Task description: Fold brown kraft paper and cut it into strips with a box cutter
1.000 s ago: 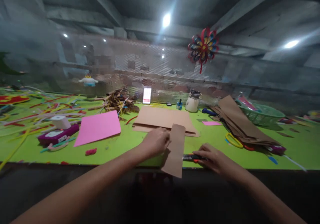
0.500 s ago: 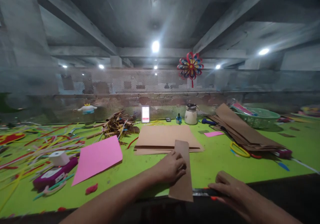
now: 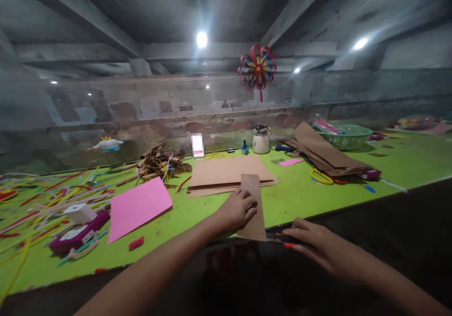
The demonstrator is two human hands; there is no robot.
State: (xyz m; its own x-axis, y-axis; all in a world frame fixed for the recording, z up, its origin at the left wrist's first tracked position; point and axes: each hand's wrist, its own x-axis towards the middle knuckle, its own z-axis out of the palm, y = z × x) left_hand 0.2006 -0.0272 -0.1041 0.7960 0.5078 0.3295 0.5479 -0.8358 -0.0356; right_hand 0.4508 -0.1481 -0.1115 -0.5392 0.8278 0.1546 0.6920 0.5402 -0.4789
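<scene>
My left hand (image 3: 238,210) lies with curled fingers on a strip of brown paper (image 3: 253,222), pressing it against the green tabletop. The strip's near end sticks out over the table's front edge, and its far end overlaps a stack of brown paper sheets (image 3: 226,170). At the right, my right hand (image 3: 314,240) is closed around dark scissors (image 3: 277,238) with red-orange parts on the handles. Their tip is at the strip's lower right corner, partly behind or against it; the fingers hide most of the handles.
Left are a pink sheet (image 3: 139,207), a purple power strip (image 3: 79,233) and scattered coloured strips. A heap of brown rolls (image 3: 158,163), a cream jug (image 3: 261,141) and a blue bottle (image 3: 245,147) stand behind. Right are more brown paper (image 3: 328,153), yellow-handled scissors (image 3: 321,177) and a green basket (image 3: 349,138).
The view has tilted and shifted, so the table appears higher and slanted. My left hand stays on the strip; my right hand keeps the scissors by the strip's near right corner.
</scene>
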